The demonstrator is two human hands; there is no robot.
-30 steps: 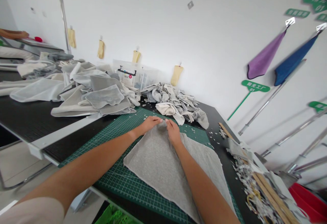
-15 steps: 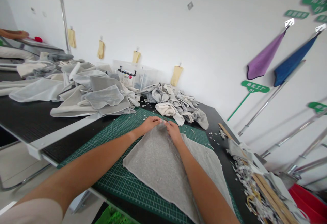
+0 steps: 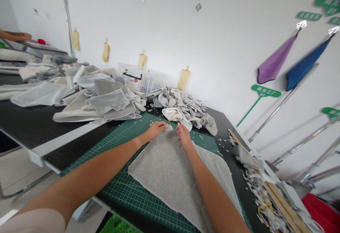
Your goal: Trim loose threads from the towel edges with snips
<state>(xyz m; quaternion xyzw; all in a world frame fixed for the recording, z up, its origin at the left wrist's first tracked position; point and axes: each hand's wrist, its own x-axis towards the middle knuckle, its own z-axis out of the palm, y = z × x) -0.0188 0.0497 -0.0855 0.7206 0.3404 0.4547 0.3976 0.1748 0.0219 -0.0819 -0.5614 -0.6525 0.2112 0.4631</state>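
Note:
A grey cloth [image 3: 164,169] lies spread over a green cutting mat [image 3: 117,187], its far corner raised a little. My left hand [image 3: 157,130] is closed in a pinch on that corner. Just to the right, my right hand [image 3: 183,134] is closed above the cloth, a short gap from the left fingers. A small dark tip pokes out of the right hand's fingers; what it belongs to is too small to make out. My right forearm covers part of the cloth. White scraps [image 3: 200,136] are scattered at the mat's far edge.
Piles of grey and white cloths [image 3: 106,98] and crumpled pieces [image 3: 183,105] lie beyond the mat, before a clear plastic box [image 3: 132,77]. On the right are wooden strips [image 3: 281,204] among cut scraps, with a red bin [image 3: 318,211] beyond. Another person's hand [image 3: 25,37] shows far left.
My right hand has moved slightly right, away from the cloth corner and my left fingers. The left hand keeps its pinch on the corner.

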